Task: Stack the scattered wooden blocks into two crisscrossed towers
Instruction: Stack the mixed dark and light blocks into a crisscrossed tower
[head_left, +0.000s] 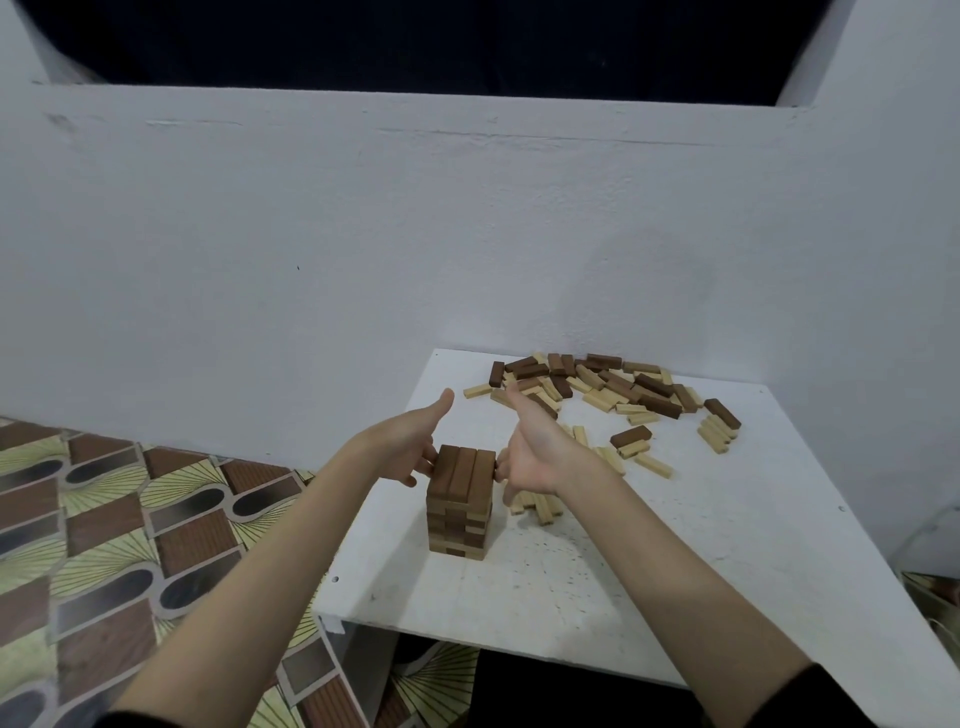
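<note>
A crisscrossed tower of dark and light wooden blocks stands near the left side of the white table. Its top layer is three dark blocks side by side. My left hand presses its fingertips against the left side of that top layer, thumb pointing up. From the other side my right hand presses the top layer with its fingertips, thumb also raised. A scattered pile of dark and light blocks lies at the table's far edge. A few light blocks lie just right of the tower, partly hidden by my right hand.
A white wall rises right behind the table. Left of the table is a patterned floor. A small group of blocks lies at the far right of the table, and more loose ones sit in between.
</note>
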